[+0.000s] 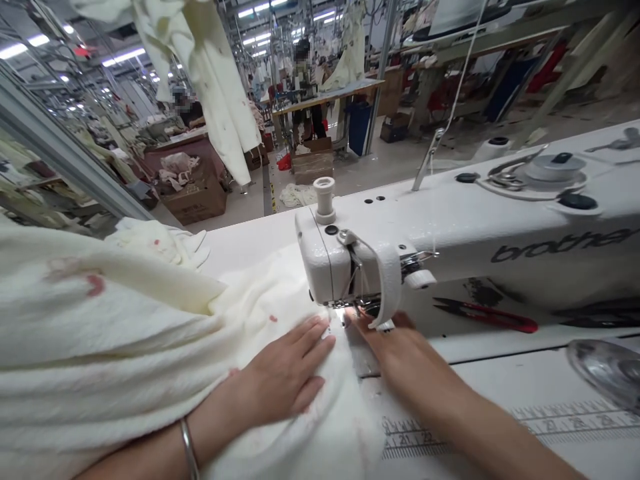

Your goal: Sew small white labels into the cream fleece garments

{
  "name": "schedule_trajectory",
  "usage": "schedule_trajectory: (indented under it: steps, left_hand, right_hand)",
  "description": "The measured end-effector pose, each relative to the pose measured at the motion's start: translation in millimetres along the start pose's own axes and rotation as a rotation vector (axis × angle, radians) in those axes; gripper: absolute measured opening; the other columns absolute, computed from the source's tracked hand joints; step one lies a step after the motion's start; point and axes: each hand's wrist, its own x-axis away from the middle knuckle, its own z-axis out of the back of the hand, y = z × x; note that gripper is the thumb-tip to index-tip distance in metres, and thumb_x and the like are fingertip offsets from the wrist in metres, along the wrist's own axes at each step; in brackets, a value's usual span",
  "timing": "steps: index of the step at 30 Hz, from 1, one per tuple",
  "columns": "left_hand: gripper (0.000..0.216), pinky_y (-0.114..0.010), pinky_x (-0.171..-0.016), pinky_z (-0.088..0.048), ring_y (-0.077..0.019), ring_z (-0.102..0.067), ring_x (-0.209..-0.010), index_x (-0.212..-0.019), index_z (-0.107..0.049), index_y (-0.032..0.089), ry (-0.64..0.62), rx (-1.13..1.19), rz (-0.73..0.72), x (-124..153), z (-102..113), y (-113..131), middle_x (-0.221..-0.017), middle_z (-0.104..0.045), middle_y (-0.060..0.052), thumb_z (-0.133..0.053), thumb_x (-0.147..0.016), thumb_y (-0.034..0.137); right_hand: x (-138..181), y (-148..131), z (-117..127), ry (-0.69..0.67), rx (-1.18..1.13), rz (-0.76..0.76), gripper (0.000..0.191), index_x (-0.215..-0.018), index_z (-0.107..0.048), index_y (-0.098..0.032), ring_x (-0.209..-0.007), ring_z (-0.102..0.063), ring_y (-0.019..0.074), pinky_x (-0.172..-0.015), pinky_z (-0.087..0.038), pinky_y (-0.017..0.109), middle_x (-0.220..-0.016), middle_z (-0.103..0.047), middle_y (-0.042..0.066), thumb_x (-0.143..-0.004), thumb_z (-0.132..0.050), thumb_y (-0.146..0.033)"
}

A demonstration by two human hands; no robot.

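Cream fabric with pinkish-red marks [150, 347] spreads over the left of the table and runs beneath the head of a white sewing machine [345, 260]. On that fabric my left hand [285, 367] lies flat, fingers stretched toward the lit needle area, a metal bangle [189, 447] at the wrist. My right hand [393, 337] reaches in behind the needle area on the right side. Its fingertips are partly covered by the machine's white guard [390, 280], so whether they pinch the fabric is hidden.
Red-handled thread snips [487, 315] lie under the machine arm, beside dark tools [600, 313]. A printed ruler scale [550, 427] runs along the front. Cream garments [215, 87] hang at upper left. Beyond stand cardboard boxes [193, 190], other workstations and people.
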Motion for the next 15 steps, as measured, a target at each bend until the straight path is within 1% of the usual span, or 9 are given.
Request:
schedule_trajectory:
  steps: [3, 5, 9, 15]
  left_hand:
    - [0.054, -0.045, -0.111, -0.035, -0.0297, -0.026, -0.139, -0.139, -0.032, 0.005, 0.0, 0.012, -0.004, 0, -1, 1, -0.145, -0.035, -0.021, -0.044, -0.09, 0.024]
    - [0.055, -0.045, -0.112, -0.035, -0.0296, -0.026, -0.139, -0.139, -0.031, 0.005, 0.006, 0.024, -0.003, 0, -1, 0, -0.145, -0.034, -0.021, -0.044, -0.09, 0.024]
    - [0.053, -0.045, -0.112, -0.034, -0.0292, -0.027, -0.139, -0.138, -0.033, 0.006, 0.015, 0.055, -0.001, -3, 1, -5, -0.145, -0.034, -0.021, -0.045, -0.089, 0.023]
    - [0.048, -0.046, -0.11, -0.037, -0.0295, -0.03, -0.137, -0.135, -0.035, 0.006, 0.046, 0.049, -0.01, -5, 2, -9, -0.141, -0.038, -0.022, -0.043, -0.09, 0.024]
  right_hand:
    - [23, -20, -2, 0.062, 0.049, 0.057, 0.047, -0.117, -0.059, -0.009, -0.1, -0.054, 0.0226, -0.083, -0.042, 0.035, -0.109, -0.063, 0.013, -0.083, -0.028, 0.0]
    - [30, -26, -10, 0.071, 0.085, 0.034, 0.046, -0.118, -0.058, -0.008, -0.103, -0.052, 0.0241, -0.085, -0.041, 0.036, -0.111, -0.061, 0.013, -0.084, -0.029, 0.0]
    - [29, -25, -22, 0.074, 0.086, 0.003, 0.047, -0.118, -0.058, -0.011, -0.106, -0.049, 0.0238, -0.087, -0.039, 0.036, -0.112, -0.06, 0.012, -0.082, -0.031, 0.002]
    - [24, -24, -18, 0.057, 0.074, -0.02, 0.054, -0.118, -0.059, -0.013, -0.108, -0.048, 0.0227, -0.086, -0.04, 0.035, -0.114, -0.06, 0.009, -0.077, -0.029, 0.006]
